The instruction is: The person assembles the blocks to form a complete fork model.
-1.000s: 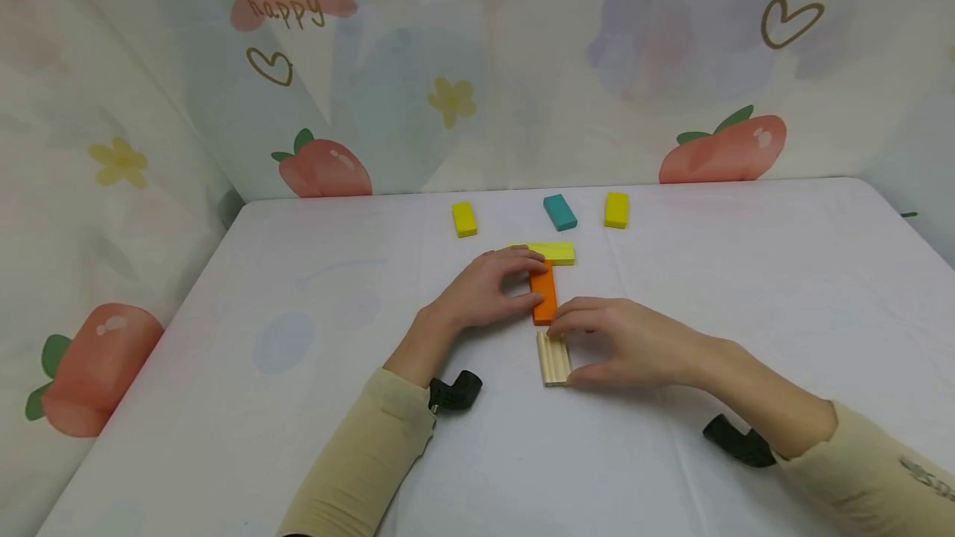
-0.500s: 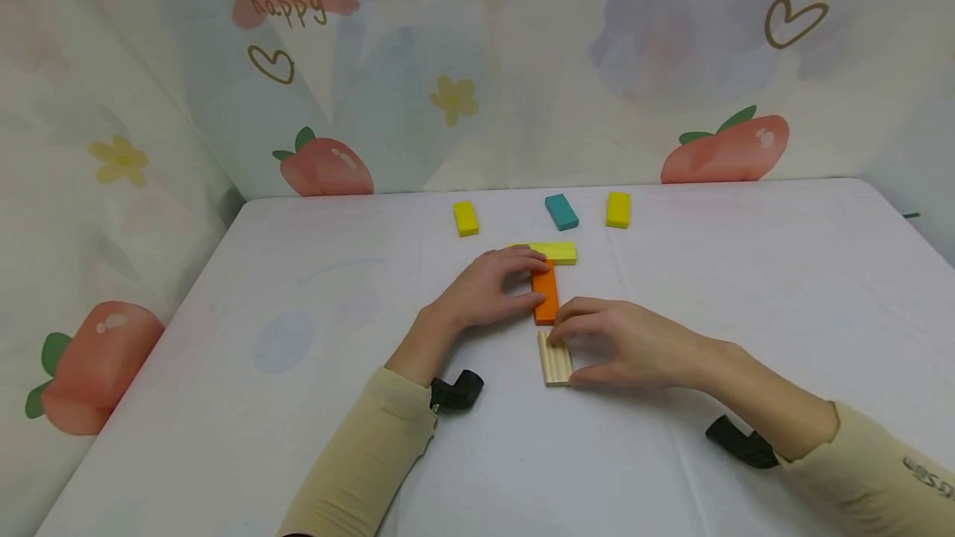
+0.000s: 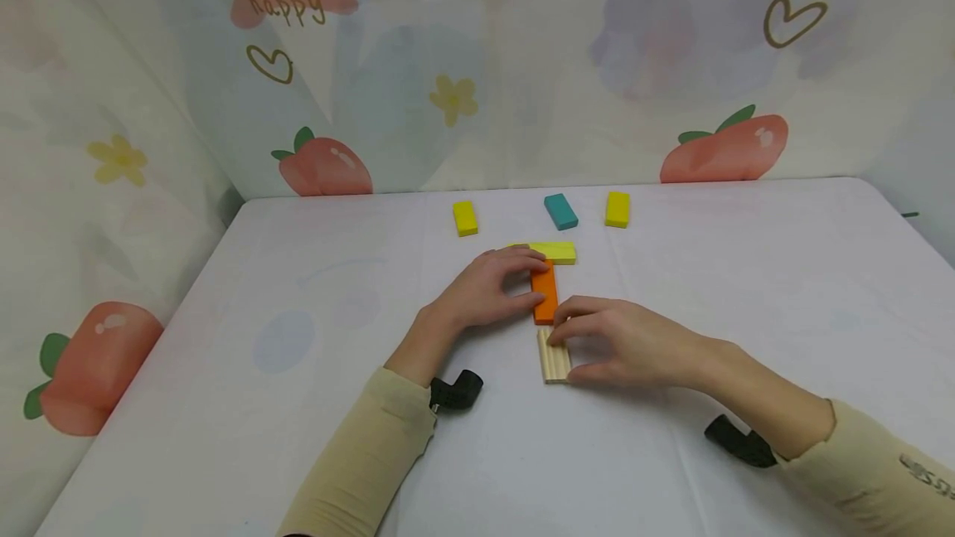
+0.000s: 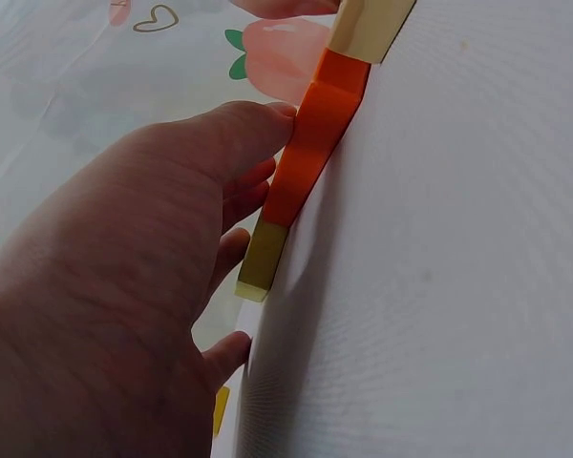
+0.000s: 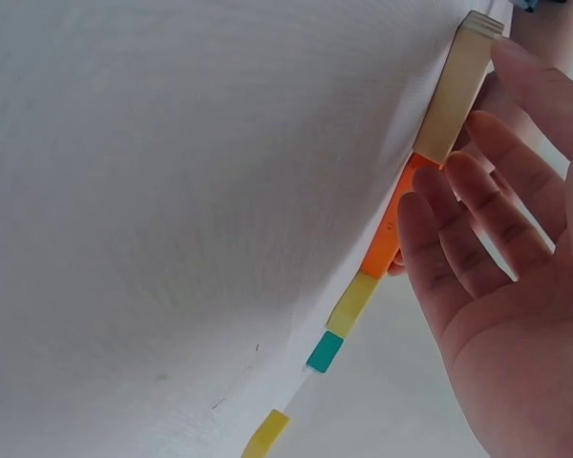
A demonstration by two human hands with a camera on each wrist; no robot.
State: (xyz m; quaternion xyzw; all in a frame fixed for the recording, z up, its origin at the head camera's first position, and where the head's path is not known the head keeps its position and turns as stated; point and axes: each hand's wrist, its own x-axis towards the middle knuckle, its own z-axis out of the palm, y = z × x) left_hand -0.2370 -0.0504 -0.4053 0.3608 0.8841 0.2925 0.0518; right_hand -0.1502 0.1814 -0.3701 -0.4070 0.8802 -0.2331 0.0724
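Left hand: fingers spread, touching orange oblong block. Right hand: fingers parted, touching nearer pale grooved wooden block.

The straw-coloured block is striped lengthwise with darker lines on top; the orange block is one plain colour, and the crosswise block is greenish yellow. Farther back, the teal block sits between the left yellow block and the right yellow block. The table wears white, faintly patched with blue. Beige sleeves run near black wrist pieces, the right one with dark print. The pale backdrop carries reddish fruits with green leaves, yellow flowers, brown outlined hearts, brown "happy" lettering and lavender-blue blotches.
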